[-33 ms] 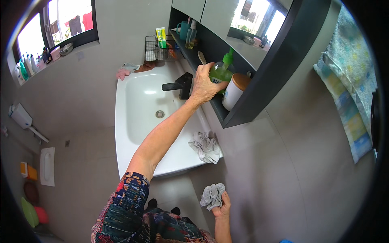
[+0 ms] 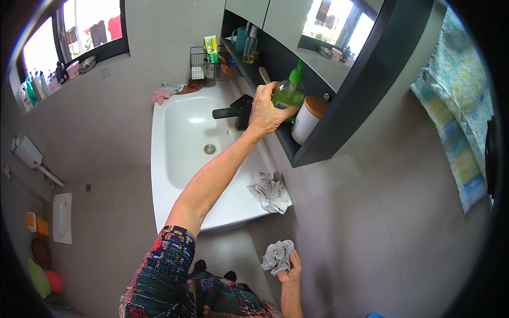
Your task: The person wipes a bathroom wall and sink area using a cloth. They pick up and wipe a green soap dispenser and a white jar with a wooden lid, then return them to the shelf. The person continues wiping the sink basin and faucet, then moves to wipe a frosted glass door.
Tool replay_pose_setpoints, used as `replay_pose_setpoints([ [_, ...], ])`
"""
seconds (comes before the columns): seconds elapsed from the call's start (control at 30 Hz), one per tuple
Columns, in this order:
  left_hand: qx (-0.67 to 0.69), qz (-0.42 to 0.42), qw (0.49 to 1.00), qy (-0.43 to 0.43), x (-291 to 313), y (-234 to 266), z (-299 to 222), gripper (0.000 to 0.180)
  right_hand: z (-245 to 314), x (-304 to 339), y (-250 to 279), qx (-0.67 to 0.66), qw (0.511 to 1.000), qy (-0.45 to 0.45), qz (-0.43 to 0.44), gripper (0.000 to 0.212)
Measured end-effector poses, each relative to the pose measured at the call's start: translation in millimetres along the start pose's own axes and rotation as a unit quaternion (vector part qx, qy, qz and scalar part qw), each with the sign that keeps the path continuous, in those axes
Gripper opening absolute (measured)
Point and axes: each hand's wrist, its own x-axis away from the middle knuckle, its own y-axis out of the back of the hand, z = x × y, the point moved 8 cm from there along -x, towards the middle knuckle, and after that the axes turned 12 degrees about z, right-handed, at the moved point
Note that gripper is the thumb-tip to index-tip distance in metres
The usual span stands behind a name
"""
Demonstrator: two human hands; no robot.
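My left hand (image 2: 263,111) reaches up to the dark shelf (image 2: 314,152) under the mirror cabinet and grips a green pump bottle (image 2: 289,93). The bottle stands next to a white jar with a tan lid (image 2: 306,119). My right hand (image 2: 291,271) is low, near the wall, and holds a crumpled grey cloth (image 2: 277,256). Another crumpled pale cloth (image 2: 269,190) lies on the near right corner of the white sink (image 2: 175,159).
A black faucet (image 2: 236,112) stands at the sink's right side, just below my left hand. A wire basket (image 2: 204,63) and a pink cloth (image 2: 160,96) sit at the far end. More bottles line the shelf and window sill (image 2: 47,79). A patterned towel (image 2: 456,106) hangs right.
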Motion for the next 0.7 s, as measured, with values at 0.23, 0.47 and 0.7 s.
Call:
replay_pose_setpoints([
  [0.23, 0.089, -0.084, 0.992, 0.006, 49, 53, 17, 0.067, -3, -22, -28, 0.026, 0.999, -0.006, 0.046, 0.040],
  [0.47, 0.296, -0.091, 0.944, 0.115, 175, 66, 22, 0.059, 69, -65, -201, 0.467, 0.812, 0.329, 0.115, 0.040],
  [0.7, 0.374, -0.101, 0.913, 0.127, 262, 58, 33, 0.068, -12, -63, -281, 0.726, 0.526, 0.421, 0.135, 0.036],
])
